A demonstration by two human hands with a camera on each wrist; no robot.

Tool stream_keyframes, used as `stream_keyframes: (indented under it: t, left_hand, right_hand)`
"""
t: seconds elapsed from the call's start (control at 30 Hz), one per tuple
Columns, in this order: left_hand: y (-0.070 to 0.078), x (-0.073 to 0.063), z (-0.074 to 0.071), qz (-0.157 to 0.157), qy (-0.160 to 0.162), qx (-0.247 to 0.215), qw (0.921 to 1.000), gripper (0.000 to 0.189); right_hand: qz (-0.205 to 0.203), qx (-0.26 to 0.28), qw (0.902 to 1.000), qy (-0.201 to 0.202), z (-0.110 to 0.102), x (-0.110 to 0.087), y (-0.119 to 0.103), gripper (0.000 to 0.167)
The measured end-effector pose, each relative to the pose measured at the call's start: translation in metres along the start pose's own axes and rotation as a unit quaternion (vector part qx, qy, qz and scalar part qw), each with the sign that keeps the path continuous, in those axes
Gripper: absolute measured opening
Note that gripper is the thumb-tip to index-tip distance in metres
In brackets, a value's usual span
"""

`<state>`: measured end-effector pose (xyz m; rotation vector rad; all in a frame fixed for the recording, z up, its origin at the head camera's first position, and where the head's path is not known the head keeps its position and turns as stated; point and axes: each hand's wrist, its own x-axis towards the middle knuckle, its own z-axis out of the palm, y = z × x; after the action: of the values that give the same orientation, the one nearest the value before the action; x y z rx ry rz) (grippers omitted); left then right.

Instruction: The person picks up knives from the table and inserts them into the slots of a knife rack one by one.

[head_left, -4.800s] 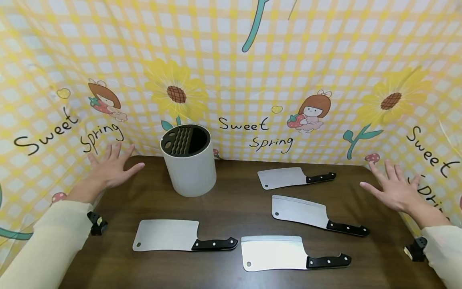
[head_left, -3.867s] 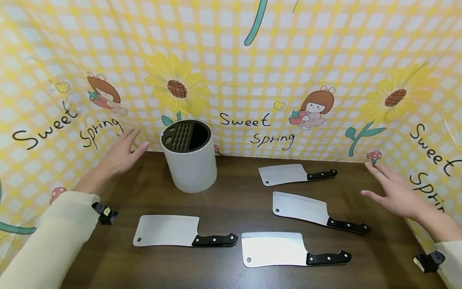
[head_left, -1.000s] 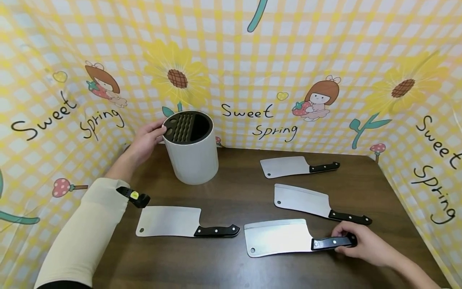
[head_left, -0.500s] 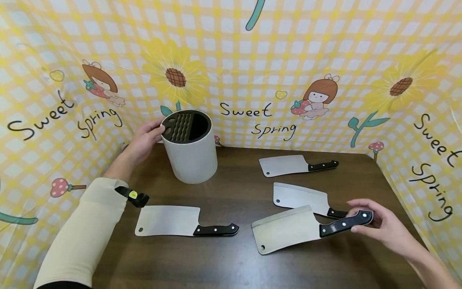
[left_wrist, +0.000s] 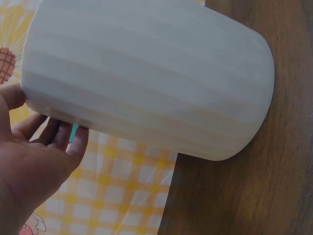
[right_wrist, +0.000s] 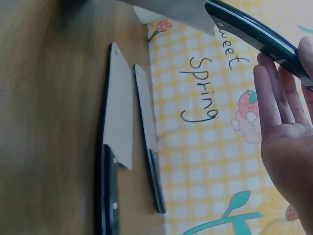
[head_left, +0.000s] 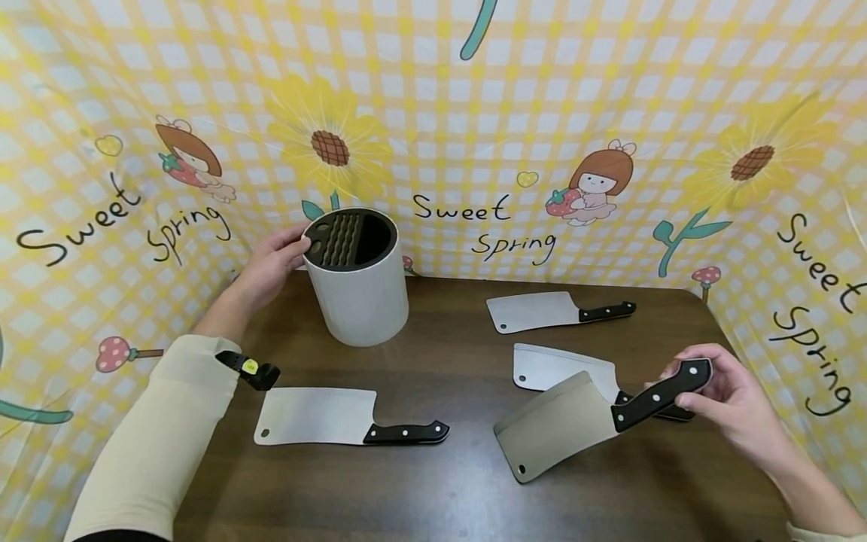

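Middle cleaver (head_left: 554, 366) partly hidden behind held cleaver (head_left: 565, 425), white holder (left_wrist: 146, 73) cropped by left wrist view's top edge

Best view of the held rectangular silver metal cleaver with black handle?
Head: the held cleaver shows its whole blade and most of its handle. Right wrist crops the blade; left wrist doesn't show it.

Metal cleaver blade (head_left: 558, 429), glossy handle (head_left: 662, 394), wood-grain table (head_left: 406, 493), cloth backdrop (head_left: 433, 113)

Free room between white holder (head_left: 360, 302) and rear cleaver (head_left: 555, 312), left cleaver (head_left: 345, 418) (a low obstacle) nearer the front.
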<state>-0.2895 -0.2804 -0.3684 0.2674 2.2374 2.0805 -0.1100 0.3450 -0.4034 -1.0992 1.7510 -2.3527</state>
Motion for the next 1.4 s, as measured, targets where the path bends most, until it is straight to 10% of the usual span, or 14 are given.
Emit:
stream_keyframes:
  t: [0.43, 0.8, 1.13, 1.4]
  left_hand:
    - [0.007, 0.001, 0.003, -0.008, -0.001, 0.037, 0.9993, 0.055]
    - [0.011, 0.003, -0.004, -0.013, 0.031, 0.036, 0.9988, 0.057]
    - [0.062, 0.003, 0.0, 0.027, 0.061, 0.128, 0.9895, 0.055]
    - [0.104, 0.003, 0.016, 0.045, 0.014, 0.2, 0.9786, 0.053]
  right_hand:
    - [-0.017, 0.012, 0.9998, 0.006, -0.002, 0.034, -0.034, 0.043]
    - [-0.001, -0.109, 0.9929, 0.047, 0.004, 0.074, -0.064, 0.043]
    - [0.004, -0.138, 0.9878, 0.071, 0.014, 0.109, -0.071, 0.043]
    - [0.011, -0.146, 0.9849, 0.092, 0.026, 0.131, -0.074, 0.042]
